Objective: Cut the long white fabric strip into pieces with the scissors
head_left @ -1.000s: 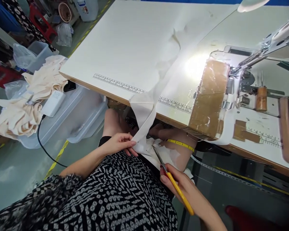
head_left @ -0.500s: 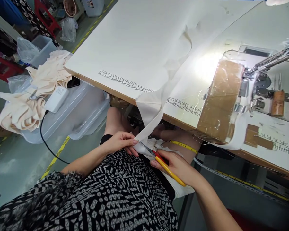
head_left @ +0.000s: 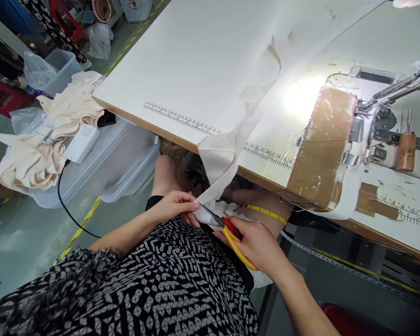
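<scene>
Above my lap, my left hand (head_left: 183,207) pinches the lower end of a white fabric strip (head_left: 220,161). The strip hangs over the table's front edge and trails back across the tabletop. My right hand (head_left: 252,240) grips scissors (head_left: 238,249) with yellow and red handles. Their dark blades point at the fabric by my left fingertips, and the tips reach its edge. Whether the blades have cut into it I cannot tell. More white cloth (head_left: 210,217) is bunched on my lap, partly hidden behind the scissors.
The white table (head_left: 182,60) carries printed rulers and a sewing machine (head_left: 378,126) at right. A yellow tape measure (head_left: 268,212) lies over my thigh. At left, cream fabric pieces (head_left: 72,107) and a white power bank (head_left: 82,143) rest on a plastic bin (head_left: 108,158).
My right hand and the scissors have shifted slightly left, and the scissor handles have turned a little. My left hand stays almost in place on the strip.
</scene>
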{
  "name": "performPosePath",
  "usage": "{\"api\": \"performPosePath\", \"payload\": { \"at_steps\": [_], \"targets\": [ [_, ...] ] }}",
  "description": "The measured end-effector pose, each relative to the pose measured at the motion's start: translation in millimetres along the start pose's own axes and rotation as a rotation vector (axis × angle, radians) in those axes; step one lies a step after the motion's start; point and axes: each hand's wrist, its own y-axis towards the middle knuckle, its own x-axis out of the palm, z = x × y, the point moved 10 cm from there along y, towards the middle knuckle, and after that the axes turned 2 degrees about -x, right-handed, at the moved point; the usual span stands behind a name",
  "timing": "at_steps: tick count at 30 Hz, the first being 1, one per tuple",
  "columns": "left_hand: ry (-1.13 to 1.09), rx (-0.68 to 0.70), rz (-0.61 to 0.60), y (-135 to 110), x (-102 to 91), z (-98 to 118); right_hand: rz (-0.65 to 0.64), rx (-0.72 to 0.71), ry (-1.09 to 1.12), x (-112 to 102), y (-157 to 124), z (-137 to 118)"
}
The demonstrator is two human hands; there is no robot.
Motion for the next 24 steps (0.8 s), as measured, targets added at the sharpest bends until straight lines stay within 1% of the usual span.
{"api": "performPosePath", "payload": {
  "at_steps": [7,11,13,14,15,16,18,19,20,21,22,23,24],
  "targets": [
    [0.064,-0.009,-0.022,0.3,3.3,-0.8,0.03,-0.006,-0.117,-2.4,5.7,-5.7],
    [0.088,0.002,-0.034,2.0,3.8,-2.9,0.031,0.005,-0.079,1.7,10.2,-2.7],
    [0.156,0.007,-0.041,1.7,0.7,-1.7,0.041,0.009,-0.059,2.1,8.6,0.7],
    [0.224,0.031,-0.026,1.1,-3.4,2.5,0.055,0.011,-0.052,1.5,6.3,2.5],
    [0.313,0.084,0.019,-0.2,-10.0,11.0,0.071,0.013,-0.042,0.7,3.2,4.2],
    [0.417,0.172,0.106,-2.8,-18.9,24.9,0.088,0.015,-0.028,0.2,-0.5,5.8],
    [0.637,0.418,0.36,-16.3,-34.4,63.3,0.112,0.012,0.019,1.7,-8.7,8.1],
    [0.743,0.543,0.475,-25.2,-35.1,81.7,0.118,0.011,0.045,3.5,-12.5,9.0],
    [0.837,0.65,0.552,-32.1,-30.1,96.3,0.123,0.015,0.068,5.7,-15.9,10.1],
    [0.917,0.733,0.578,-34.9,-20.6,106.4,0.129,0.022,0.086,7.7,-18.9,11.4],
    [0.974,0.794,0.555,-33.4,-8.6,112.4,0.14,0.029,0.102,8.9,-21.6,12.7],
    [1.003,0.827,0.503,-28.5,2.4,114.5,0.153,0.036,0.119,9.1,-24.3,14.0],
    [1.002,0.827,0.452,-21.4,8.9,113.7,0.17,0.043,0.134,8.3,-27.3,15.7]
  ]
}}
